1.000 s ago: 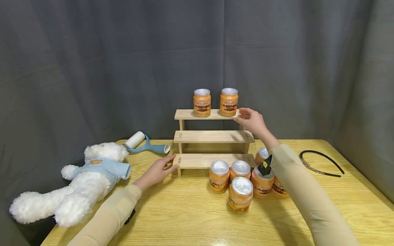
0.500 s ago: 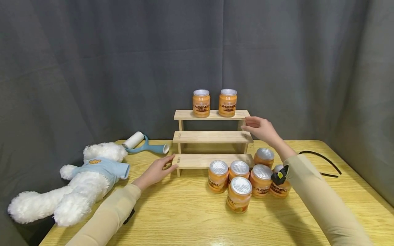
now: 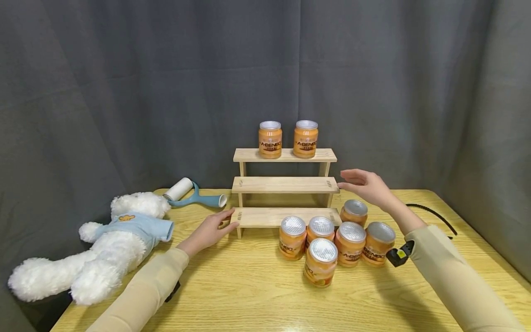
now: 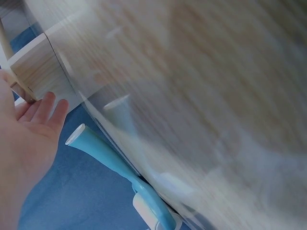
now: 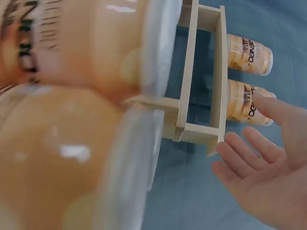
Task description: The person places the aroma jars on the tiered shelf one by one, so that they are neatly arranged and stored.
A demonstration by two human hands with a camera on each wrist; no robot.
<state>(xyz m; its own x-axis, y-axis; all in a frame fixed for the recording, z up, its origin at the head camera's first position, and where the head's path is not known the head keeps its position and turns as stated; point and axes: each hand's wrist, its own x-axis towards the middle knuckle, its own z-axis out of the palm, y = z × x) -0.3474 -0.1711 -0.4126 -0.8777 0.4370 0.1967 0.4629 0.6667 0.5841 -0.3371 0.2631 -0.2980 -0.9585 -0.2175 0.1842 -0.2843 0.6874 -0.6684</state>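
Observation:
A three-tier wooden shelf (image 3: 286, 185) stands on the table, with two orange jars (image 3: 270, 140) upright on its top tier. My left hand (image 3: 210, 233) holds the left end of the lowest tier, thumb at the front corner and fingers behind. In the left wrist view, the fingers (image 4: 47, 108) touch the board's edge. My right hand (image 3: 369, 188) is in the air just right of the middle tier, fingers loosely extended and holding nothing. Below it, several orange jars with silvery lids, one in front (image 3: 321, 263), stand grouped at the shelf's right front.
A white plush toy in a blue shirt (image 3: 124, 235) lies at the left. Behind it is a blue-handled lint roller (image 3: 199, 198). A dark headband (image 3: 435, 214) lies at the right, partly hidden by the right arm. Grey curtain (image 3: 265, 69) hangs behind the table.
My right hand has moved away from the top tier's right jar, down and to the right, uncovering jars below. The left hand stays at the lowest tier.

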